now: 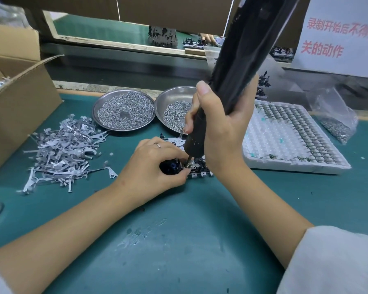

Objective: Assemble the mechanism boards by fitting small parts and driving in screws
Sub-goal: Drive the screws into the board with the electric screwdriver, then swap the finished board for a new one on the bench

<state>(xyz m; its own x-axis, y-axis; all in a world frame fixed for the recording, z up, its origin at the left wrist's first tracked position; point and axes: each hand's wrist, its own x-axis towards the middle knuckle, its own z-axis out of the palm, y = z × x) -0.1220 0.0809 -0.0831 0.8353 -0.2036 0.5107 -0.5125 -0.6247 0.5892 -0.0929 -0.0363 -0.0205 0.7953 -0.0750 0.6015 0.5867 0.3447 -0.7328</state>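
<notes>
Gripping the black electric screwdriver in curled fingers, the right hand holds its tip down on the mechanism board, which lies at the middle of the green counter. The left hand pinches the board's near edge. Two steel dishes of screws sit toward the far edge, and a heap of metal levers toward the left edge.

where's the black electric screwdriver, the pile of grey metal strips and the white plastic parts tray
black electric screwdriver [242, 66], head view, on its upper barrel
pile of grey metal strips [62, 151], head view, middle of the heap
white plastic parts tray [285, 141], head view, on its dimpled surface
</notes>
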